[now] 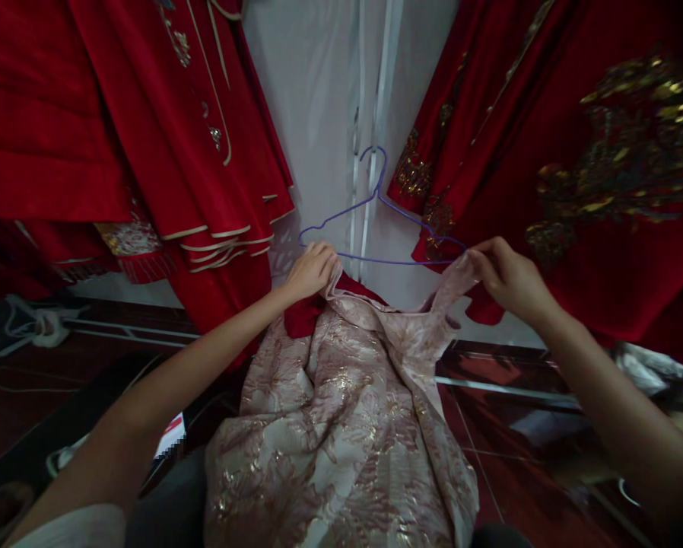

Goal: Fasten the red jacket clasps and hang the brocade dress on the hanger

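A pale pink brocade dress with a gold shimmering pattern hangs down in front of me and spreads toward my lap. My left hand is closed on its left shoulder, close to the lower left corner of a purple wire hanger. At the other shoulder strap, my right hand pinches the fabric beside the hanger's right end. The hanger's hook points up, and its bottom bar runs just above the neckline. Some red cloth shows at the dress's left shoulder. Whether my fingers also touch the hanger, I cannot tell.
Red garments with pale piping hang at the left. More red garments with gold embroidery hang at the right. Behind the hanger are a pale wall and metal rails. White hangers lie low at the left, above a dark red tiled floor.
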`<state>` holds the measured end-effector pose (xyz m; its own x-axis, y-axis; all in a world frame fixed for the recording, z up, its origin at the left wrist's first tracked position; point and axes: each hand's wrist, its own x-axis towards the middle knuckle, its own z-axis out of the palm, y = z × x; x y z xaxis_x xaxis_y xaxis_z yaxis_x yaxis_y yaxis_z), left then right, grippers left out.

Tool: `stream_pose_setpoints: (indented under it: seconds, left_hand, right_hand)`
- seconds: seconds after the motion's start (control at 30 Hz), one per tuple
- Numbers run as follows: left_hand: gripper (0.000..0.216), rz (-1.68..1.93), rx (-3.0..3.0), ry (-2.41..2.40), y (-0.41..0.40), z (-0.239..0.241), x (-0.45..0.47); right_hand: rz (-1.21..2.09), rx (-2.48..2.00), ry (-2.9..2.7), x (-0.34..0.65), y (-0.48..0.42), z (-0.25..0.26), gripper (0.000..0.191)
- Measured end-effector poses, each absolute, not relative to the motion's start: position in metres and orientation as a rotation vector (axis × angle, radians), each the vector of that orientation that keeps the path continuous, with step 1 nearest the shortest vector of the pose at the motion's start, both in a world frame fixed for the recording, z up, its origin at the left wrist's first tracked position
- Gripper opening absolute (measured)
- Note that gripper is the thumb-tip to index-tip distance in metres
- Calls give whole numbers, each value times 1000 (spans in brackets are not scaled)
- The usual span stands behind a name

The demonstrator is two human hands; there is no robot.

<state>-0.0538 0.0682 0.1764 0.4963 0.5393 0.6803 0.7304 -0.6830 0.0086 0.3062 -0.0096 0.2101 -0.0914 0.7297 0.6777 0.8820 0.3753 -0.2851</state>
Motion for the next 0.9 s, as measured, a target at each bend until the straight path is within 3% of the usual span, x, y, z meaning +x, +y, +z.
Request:
stream_pose_setpoints:
  seconds: [0.2,0.6,0.77,0.9]
  left_hand:
    - [29,-948,-2751,-810,93,162,17]
    - [30,-1122,-2797,-988,87,142,26]
    - [31,-1091,-2810,-1005,86,144,28]
    - [31,-1042,-2852,-1035,86,149,29]
  right_hand:
    - [-398,-1234,-1868,302,18,221,16]
    - [-807,-1890,-1839,369,36,199,36]
    - [-727,-1781,-1773,366,37,195,38]
    - [-645,-1599,-1773,361,36,202,26]
